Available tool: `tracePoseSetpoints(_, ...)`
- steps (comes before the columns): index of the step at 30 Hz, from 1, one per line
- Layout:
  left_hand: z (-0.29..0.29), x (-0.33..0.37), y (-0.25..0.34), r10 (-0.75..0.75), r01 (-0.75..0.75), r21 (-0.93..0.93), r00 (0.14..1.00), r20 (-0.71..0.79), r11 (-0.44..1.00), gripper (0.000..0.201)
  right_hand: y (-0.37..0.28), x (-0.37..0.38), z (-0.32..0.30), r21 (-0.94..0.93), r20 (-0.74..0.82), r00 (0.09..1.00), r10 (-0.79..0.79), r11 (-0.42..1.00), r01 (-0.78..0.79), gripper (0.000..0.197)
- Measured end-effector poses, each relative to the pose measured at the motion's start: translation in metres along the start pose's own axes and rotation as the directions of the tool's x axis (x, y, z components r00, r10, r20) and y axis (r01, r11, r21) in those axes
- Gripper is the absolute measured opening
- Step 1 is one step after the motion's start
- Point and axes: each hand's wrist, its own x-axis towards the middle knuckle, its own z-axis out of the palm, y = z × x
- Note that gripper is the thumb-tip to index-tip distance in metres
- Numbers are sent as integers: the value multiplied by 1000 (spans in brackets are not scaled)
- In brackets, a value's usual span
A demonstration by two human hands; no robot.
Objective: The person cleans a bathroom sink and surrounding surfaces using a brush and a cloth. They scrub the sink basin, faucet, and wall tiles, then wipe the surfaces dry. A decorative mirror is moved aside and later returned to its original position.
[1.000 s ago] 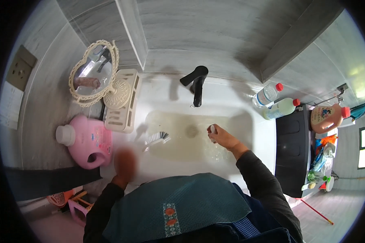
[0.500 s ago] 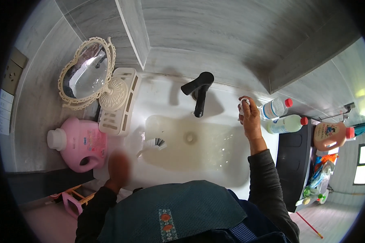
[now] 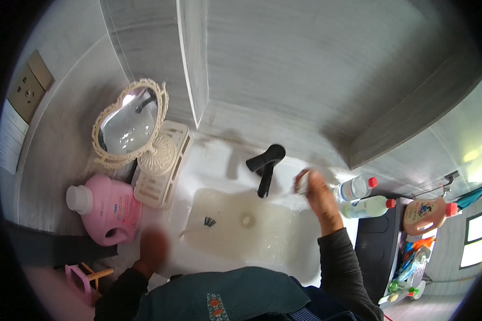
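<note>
My right hand (image 3: 320,199) is raised over the back right rim of the white sink (image 3: 209,163), right of the black faucet (image 3: 264,167), and is closed on a small pale object (image 3: 302,181) with a red edge. My left hand (image 3: 152,247) rests, blurred, on the sink's front left rim and holds nothing that I can see. A small brush (image 3: 206,222) with dark bristles lies in the stained basin (image 3: 284,238) near the drain (image 3: 247,220).
A pink detergent jug (image 3: 108,208) stands at the left, beside a cream soap tray (image 3: 160,166) and a heart-shaped mirror (image 3: 129,124). Two clear bottles with red caps (image 3: 361,197) and an orange jug (image 3: 427,214) sit at the right. A wall socket (image 3: 28,85) is far left.
My right hand has lifted out of the basin and moved up and right to the rim beside the faucet, carrying the small object. My left hand stayed on the front rim.
</note>
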Motion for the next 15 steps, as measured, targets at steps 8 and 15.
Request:
tracePoseSetpoints(8,1,4,3,-74,51,-157,987,-141,986,18,-60,-18,31,-657,147,951,-271,692,298,20)
tracePoseSetpoints(15,9,-1,3,-214,75,-603,963,-161,794,15,-62,33,-46,-755,232,867,-441,480,446,32)
